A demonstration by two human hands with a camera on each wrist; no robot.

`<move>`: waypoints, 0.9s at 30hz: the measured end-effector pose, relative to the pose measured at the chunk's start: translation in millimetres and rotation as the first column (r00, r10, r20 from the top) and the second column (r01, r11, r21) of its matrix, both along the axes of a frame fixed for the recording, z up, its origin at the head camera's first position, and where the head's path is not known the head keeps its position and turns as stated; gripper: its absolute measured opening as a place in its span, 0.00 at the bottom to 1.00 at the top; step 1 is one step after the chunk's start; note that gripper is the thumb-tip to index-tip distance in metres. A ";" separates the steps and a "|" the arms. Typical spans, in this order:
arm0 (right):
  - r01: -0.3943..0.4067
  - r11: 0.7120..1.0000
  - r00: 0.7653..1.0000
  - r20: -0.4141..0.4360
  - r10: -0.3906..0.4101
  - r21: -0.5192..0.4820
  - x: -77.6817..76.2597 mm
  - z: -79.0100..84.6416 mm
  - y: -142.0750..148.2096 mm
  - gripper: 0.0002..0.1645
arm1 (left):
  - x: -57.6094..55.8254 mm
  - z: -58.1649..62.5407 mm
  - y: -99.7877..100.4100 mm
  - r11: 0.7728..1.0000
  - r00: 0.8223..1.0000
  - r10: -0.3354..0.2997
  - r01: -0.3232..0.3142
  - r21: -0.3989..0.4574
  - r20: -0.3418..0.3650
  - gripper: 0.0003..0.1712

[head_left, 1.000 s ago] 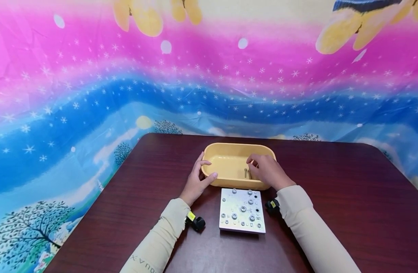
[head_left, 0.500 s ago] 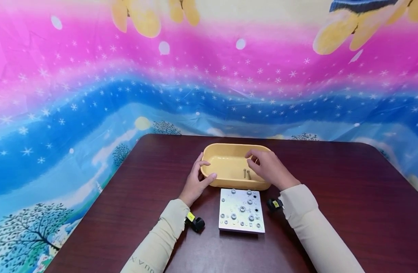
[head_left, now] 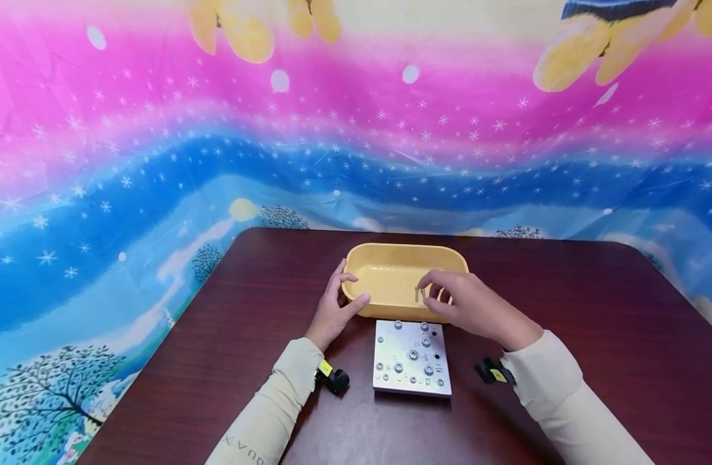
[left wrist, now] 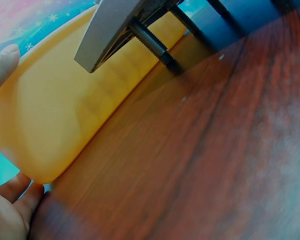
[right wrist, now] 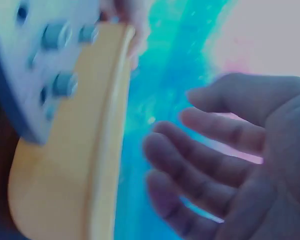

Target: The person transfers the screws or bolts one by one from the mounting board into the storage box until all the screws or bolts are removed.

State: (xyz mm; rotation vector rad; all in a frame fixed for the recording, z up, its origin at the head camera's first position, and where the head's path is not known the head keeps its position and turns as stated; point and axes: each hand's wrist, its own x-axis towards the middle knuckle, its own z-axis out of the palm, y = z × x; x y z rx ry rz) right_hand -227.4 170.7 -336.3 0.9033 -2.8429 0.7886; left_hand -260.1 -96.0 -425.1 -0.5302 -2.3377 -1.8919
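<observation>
A yellow oblong plastic basin [head_left: 385, 310] stands on the table. My left hand [head_left: 331, 313] grips its left end, the thumb at the near rim and fingers round the side; in the left wrist view the thumb [left wrist: 4, 67] lies at the rim. Two small screws [head_left: 416, 295] lie inside at the right. My right hand [head_left: 478, 303] hovers over the basin's right end, its thumb and forefinger apart beside the screws. In the right wrist view its fingers [right wrist: 180, 165] are loosely bent with nothing between them. A silver metal plate [head_left: 390, 349] with several bolts sits before the basin.
The dark red wooden table [head_left: 600, 310] extends to both sides. In the left wrist view, threaded bolt shanks [left wrist: 152, 40] stick out beneath the plate. A colourful printed cloth [head_left: 356, 129] hangs behind the table.
My right hand has shifted right and toward me, its fingers still near the screws. A second screw has come into view beside the first. The left hand stays on the basin.
</observation>
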 end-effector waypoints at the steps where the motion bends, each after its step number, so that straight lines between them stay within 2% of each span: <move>1: -0.021 1.000 1.000 0.018 0.021 0.018 5.4 2.6 -1.1 0.12 | -0.3 -0.2 -0.1 1.000 1.000 -0.001 0.001 0.001 -0.002 0.28; 6: -0.107 0.986 0.992 0.078 0.097 0.129 32.1 14.4 -6.7 0.13 | -1.4 -0.9 -0.8 1.000 1.000 -0.001 0.001 0.001 -0.012 0.29; 12: -0.141 0.959 0.977 0.191 0.095 0.247 54.8 15.8 -11.1 0.11 | -0.6 -1.3 -0.3 1.000 1.000 0.001 -0.001 -0.004 -0.011 0.30; 18: -0.149 0.950 0.968 0.236 0.084 0.273 63.5 2.6 -8.8 0.10 | -0.5 -2.0 0.7 1.000 1.000 -0.004 0.004 -0.004 -0.005 0.29; 23: -0.161 0.949 0.960 0.265 0.088 0.271 64.2 -5.2 -8.5 0.13 | 0.0 -1.0 0.5 1.000 1.000 -0.006 0.006 -0.006 -0.008 0.29; 27: -0.160 0.937 0.959 0.273 0.073 0.311 62.9 -6.7 -11.7 0.12 | -0.2 0.9 0.3 1.000 1.000 0.004 -0.004 -0.011 -0.006 0.29</move>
